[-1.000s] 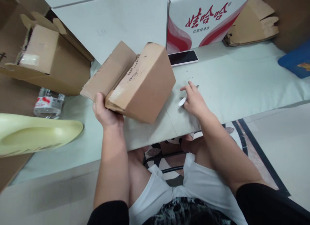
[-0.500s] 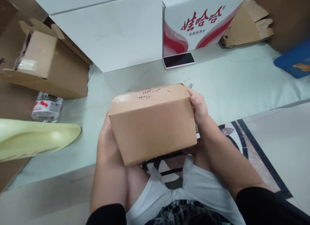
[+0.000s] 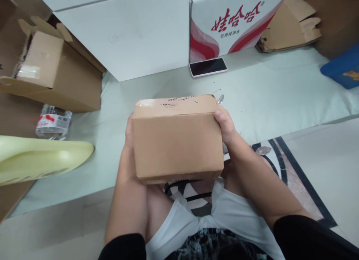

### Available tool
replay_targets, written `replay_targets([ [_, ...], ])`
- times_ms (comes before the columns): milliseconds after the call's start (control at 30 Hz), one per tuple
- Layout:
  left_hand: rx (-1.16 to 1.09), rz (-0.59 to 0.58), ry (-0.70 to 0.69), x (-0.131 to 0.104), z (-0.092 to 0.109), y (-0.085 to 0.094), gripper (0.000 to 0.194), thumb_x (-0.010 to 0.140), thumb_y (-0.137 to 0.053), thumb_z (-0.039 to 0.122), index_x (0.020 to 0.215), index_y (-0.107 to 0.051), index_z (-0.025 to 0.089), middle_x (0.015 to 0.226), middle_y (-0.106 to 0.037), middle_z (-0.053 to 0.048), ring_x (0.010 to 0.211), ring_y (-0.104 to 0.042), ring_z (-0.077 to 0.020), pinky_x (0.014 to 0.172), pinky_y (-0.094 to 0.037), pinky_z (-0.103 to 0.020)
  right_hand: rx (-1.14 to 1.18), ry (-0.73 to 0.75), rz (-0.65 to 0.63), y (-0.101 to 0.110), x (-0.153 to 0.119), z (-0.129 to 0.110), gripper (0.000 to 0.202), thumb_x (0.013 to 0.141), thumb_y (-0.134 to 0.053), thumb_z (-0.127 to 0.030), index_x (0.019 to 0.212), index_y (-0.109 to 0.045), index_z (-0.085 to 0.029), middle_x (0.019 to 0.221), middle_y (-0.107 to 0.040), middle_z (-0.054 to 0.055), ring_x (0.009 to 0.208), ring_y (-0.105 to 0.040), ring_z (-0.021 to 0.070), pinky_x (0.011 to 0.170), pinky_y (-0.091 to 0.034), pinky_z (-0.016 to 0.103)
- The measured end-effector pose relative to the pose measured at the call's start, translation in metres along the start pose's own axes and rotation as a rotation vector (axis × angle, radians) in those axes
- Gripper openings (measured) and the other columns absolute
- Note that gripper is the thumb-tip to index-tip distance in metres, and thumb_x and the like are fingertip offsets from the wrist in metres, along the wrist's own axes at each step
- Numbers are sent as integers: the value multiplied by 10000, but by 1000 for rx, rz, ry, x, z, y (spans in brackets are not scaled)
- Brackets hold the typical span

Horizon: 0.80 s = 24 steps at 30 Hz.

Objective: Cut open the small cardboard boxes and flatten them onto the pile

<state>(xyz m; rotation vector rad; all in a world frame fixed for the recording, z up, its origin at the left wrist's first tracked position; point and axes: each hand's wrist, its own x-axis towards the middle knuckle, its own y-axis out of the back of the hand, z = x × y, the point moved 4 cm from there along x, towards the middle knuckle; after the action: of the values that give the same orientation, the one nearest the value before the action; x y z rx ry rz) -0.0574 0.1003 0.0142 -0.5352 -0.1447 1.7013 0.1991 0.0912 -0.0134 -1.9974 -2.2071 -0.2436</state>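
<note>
A brown cardboard box [image 3: 178, 146] is held up between my two hands, above my lap and the near edge of the cloth-covered table. Its plain side faces me; the upper face bears dark handwriting and a piece of clear tape. My left hand [image 3: 129, 131] grips the box's left end, most of its fingers hidden behind the cardboard. Around the upper right corner closes my right hand [image 3: 225, 121], thumb on the near edge. Just behind that hand pokes out a small clear object [image 3: 221, 99], too covered to name.
A smartphone [image 3: 208, 67] lies before a white-and-red carton [image 3: 230, 32] and a large white box [image 3: 126, 39]. Left are an opened cardboard box [image 3: 75, 77], a water bottle [image 3: 54, 121] and a pale yellow plastic object [image 3: 47, 155]. Folded cardboard [image 3: 288, 26] and a blue container [image 3: 343, 67] stand right.
Both hands have tilted and levelled the box: its left end has risen and shifted right, and its lower near edge now shows. It stays in both hands.
</note>
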Motion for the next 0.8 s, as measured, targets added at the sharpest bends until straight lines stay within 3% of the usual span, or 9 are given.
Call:
replay_targets([
  [200,-35,-129,157,-9,-4,-1,701,822,-623,730,1284,-676,206,1121,-781,-141,1116,-747,-398,915,-626,-558,-101,6,-16,-3,0,-1,749,901,-409,-839,1335,-603,-261,1359,-699,109,1246,-676,321,1051,-575,500],
  [367,-28,-201,122,-7,-3,8,812,696,-720,809,1226,-699,195,1144,-779,-140,1227,-700,-415,977,-605,-516,-172,44,40,-2,2,-1,772,892,-409,-856,1342,-587,-254,1362,-678,104,1260,-649,334,1087,-533,515],
  [533,-21,-175,87,-10,-1,10,678,690,-764,731,1080,-715,179,1126,-784,-156,1226,-693,-417,967,-604,-509,-325,75,171,6,0,6,773,913,-419,-812,1460,-483,-269,1427,-611,118,1314,-604,326,1119,-495,533],
  [633,-102,-237,-27,-10,6,3,447,676,-837,539,975,-669,252,1175,-776,-78,1157,-714,-353,944,-608,-485,-415,28,224,12,0,10,750,937,-439,-763,1506,-446,-275,1368,-618,128,1319,-598,322,1144,-479,551],
  [700,-152,-286,-122,-8,12,0,357,645,-866,399,828,-589,269,1195,-768,2,1081,-723,-302,922,-611,-464,-427,-22,227,13,0,12,782,939,-437,-773,1545,-399,-280,1336,-630,129,1321,-606,322,1150,-476,563],
  [800,-142,-248,-157,-1,14,7,332,640,-839,371,758,-552,254,1185,-765,16,1055,-707,-271,900,-605,-425,-347,-66,128,6,1,12,879,925,-393,-836,1601,-317,-280,1400,-630,140,1385,-592,319,1185,-461,561],
])
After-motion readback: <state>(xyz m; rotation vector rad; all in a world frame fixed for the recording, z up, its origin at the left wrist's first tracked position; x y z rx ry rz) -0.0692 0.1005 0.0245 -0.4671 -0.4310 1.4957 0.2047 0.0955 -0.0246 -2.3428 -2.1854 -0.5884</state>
